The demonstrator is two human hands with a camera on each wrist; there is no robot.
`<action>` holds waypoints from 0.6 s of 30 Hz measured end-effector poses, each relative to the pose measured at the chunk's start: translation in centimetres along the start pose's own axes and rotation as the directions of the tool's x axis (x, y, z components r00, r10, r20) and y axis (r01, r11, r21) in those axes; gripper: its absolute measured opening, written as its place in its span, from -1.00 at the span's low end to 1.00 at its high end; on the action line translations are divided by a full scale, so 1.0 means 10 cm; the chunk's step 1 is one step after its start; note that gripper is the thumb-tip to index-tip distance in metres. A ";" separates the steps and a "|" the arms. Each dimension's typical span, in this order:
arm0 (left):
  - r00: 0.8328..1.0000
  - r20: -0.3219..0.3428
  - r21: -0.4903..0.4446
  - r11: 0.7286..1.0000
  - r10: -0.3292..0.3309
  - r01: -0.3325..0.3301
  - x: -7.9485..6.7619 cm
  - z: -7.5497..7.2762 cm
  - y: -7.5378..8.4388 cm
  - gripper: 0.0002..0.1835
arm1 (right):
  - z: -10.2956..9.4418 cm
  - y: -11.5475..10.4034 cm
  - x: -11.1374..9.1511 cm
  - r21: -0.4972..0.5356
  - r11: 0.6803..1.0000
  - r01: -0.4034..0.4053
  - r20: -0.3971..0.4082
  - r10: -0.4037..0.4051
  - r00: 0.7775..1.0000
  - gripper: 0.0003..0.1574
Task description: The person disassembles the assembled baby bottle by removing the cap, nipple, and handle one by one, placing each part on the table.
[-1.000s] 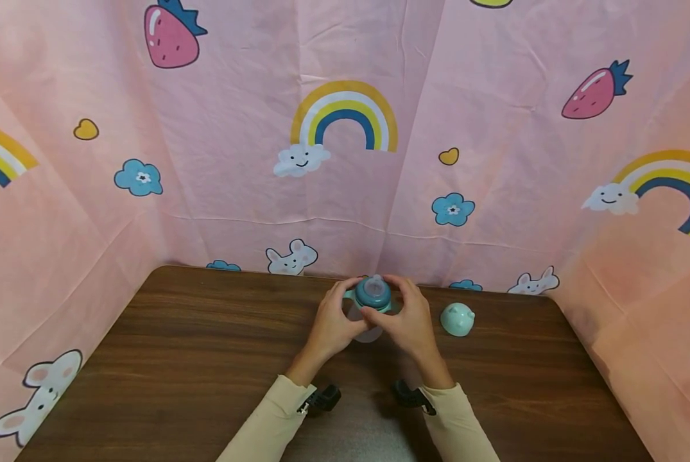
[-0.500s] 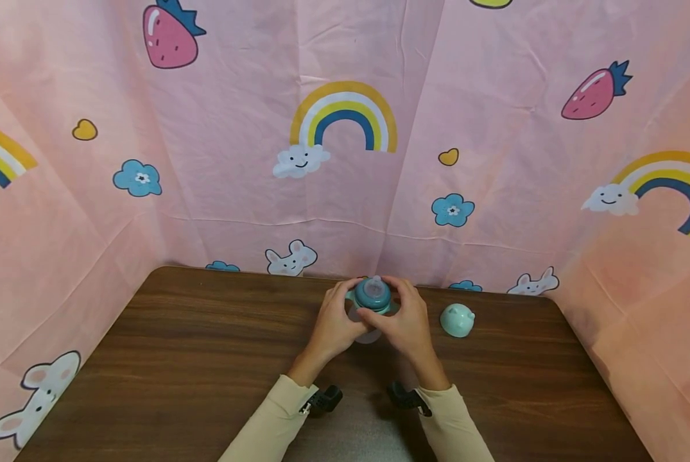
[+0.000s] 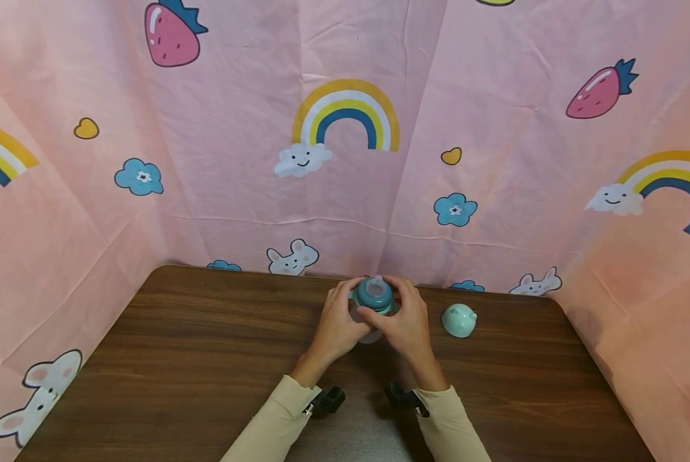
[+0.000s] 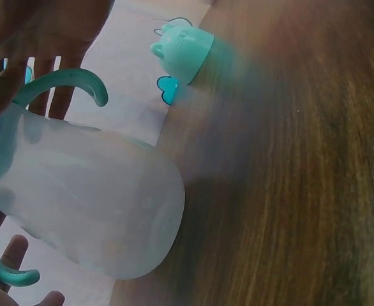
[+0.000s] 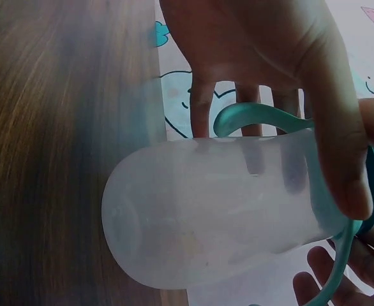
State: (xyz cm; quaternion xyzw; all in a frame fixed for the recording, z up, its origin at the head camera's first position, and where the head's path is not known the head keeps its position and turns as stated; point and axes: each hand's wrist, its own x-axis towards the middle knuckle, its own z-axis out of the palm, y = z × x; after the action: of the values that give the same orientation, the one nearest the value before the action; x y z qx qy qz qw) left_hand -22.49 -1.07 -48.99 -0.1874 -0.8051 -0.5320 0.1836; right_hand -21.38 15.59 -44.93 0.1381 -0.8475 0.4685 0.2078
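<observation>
Both my hands wrap around a baby bottle [image 3: 375, 294] near the table's far edge. It has a translucent body [image 5: 219, 210], a dark teal collar with a clear nipple on top, and two mint side handles [image 4: 69, 80]. My left hand [image 3: 339, 324] grips its upper part from the left, fingers behind it. From the right, my right hand [image 3: 405, 321] holds the same part, its thumb [image 5: 346, 172] laid across the front by the collar. The bottle stands upright, its rounded base close over the table. Right of it sits a mint dome-shaped bottle cap [image 3: 459, 321] with small ears.
The dark wood-grain table [image 3: 206, 366] stretches out on both sides of my hands. Close behind its far edge hangs a pink printed cloth [image 3: 235, 192], which also runs along both sides. Each wrist carries a small black camera.
My wrists have drawn slightly closer together, while both hands keep their hold on the bottle. The bottle and the cap stay in nearly the same place.
</observation>
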 end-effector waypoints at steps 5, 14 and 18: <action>0.999 0.033 0.004 0.999 -0.040 0.040 0.01 -0.03 0.07 -0.18 | 0.00 0.00 0.00 0.007 1.000 -0.004 -0.003 0.004 1.000 -0.08; 0.999 0.036 0.025 1.000 -0.015 0.014 0.01 -0.02 0.07 -0.19 | 0.02 0.02 -0.01 0.004 1.000 0.002 -0.016 -0.002 1.000 -0.05; 0.999 0.031 0.034 0.999 -0.006 0.005 0.00 -0.02 0.07 -0.19 | 0.03 0.03 -0.02 -0.002 1.000 0.008 -0.025 -0.008 1.000 -0.05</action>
State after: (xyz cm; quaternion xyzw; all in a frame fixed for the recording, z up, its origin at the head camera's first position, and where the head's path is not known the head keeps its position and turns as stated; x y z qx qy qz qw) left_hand -22.14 -0.97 -48.33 -0.1902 -0.8172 -0.5160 0.1726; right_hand -21.43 15.51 -45.39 0.1356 -0.8448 0.4684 0.2203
